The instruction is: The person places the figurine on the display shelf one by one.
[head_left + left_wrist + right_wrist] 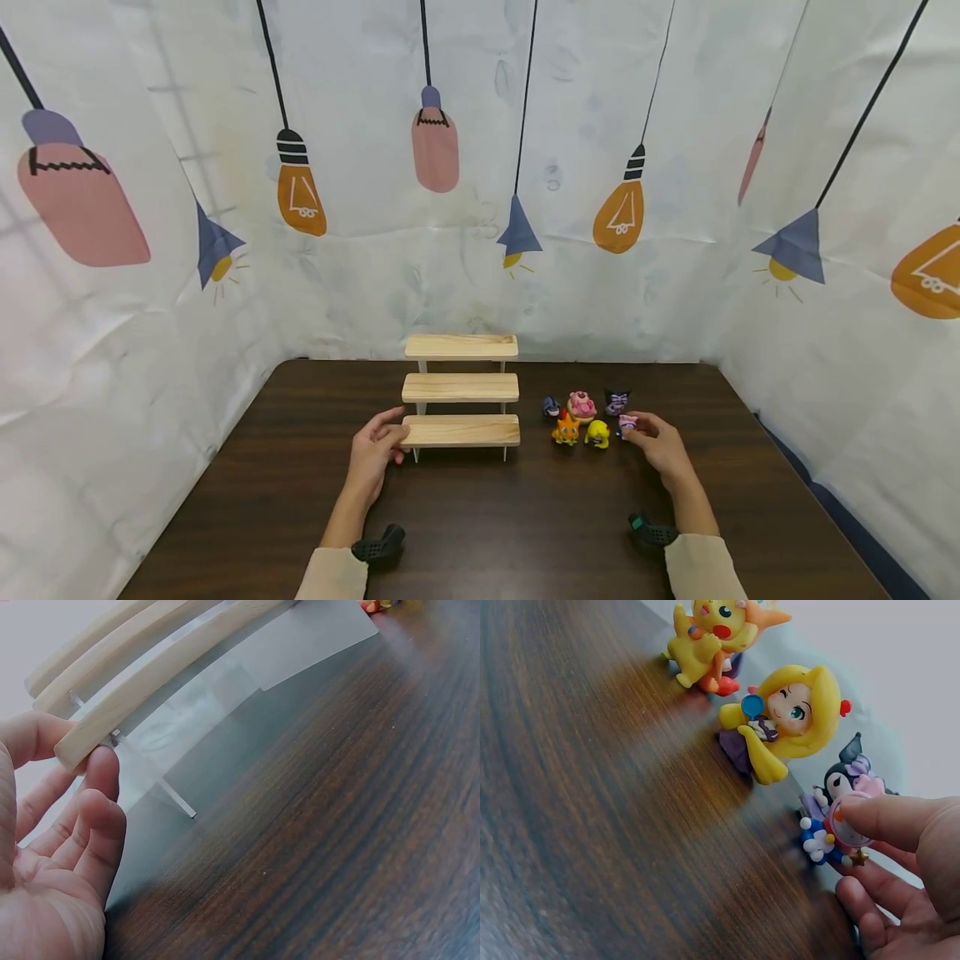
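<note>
A three-tier display stand [461, 431] with pale wooden shelves and clear supports stands at the back middle of the table. My left hand [372, 454] pinches the left end of its lowest shelf [142, 694], fingertips above and below the board. At the right, my right hand [662, 448] holds a small figurine [821, 838] with blue, white and pink parts between thumb and fingers; the thumb hides some of it. Just behind is a black-and-purple figurine [617, 402]. Beside these stands a yellow-haired figurine [802, 712] with a purple skirt.
Left of the held one are an orange figurine [566, 429], a pink one [581, 406] and a small dark blue one [551, 407]. The dark brown table [525, 517] is enclosed by a pale curtain [360, 292] printed with lamps, close behind the stand.
</note>
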Available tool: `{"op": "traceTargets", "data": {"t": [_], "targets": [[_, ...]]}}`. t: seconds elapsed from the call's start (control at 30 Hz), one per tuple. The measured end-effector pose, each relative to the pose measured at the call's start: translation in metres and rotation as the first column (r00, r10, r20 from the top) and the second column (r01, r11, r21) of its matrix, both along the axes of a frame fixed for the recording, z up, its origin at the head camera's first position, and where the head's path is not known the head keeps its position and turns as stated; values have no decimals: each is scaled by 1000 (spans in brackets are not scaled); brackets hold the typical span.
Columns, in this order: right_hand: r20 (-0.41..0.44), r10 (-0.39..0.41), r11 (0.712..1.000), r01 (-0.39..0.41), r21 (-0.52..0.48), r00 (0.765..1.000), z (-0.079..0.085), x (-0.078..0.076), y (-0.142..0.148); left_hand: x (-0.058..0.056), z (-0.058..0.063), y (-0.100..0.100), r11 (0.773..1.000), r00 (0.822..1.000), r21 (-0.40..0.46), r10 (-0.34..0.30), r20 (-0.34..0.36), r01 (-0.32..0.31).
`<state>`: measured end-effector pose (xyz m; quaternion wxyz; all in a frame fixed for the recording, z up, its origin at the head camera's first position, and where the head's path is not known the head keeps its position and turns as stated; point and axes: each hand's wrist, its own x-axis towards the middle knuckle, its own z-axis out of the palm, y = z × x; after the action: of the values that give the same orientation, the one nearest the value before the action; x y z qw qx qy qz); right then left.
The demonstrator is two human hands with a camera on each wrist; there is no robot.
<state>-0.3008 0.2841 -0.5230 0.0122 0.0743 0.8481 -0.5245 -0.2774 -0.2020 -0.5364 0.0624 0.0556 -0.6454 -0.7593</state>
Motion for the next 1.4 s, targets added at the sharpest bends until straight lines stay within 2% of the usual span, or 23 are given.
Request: {"op": "traceTargets", "data": {"t": [1.0,1.4], "targets": [[-21,-20,999,19,-30,1000,5,2,6,1,0,-1,1000,1000,11,-7,14,6],[-53,-6,1000,5,-25,999,22,3,0,3,2,1,1000,1000,5,0,19,0]]}}
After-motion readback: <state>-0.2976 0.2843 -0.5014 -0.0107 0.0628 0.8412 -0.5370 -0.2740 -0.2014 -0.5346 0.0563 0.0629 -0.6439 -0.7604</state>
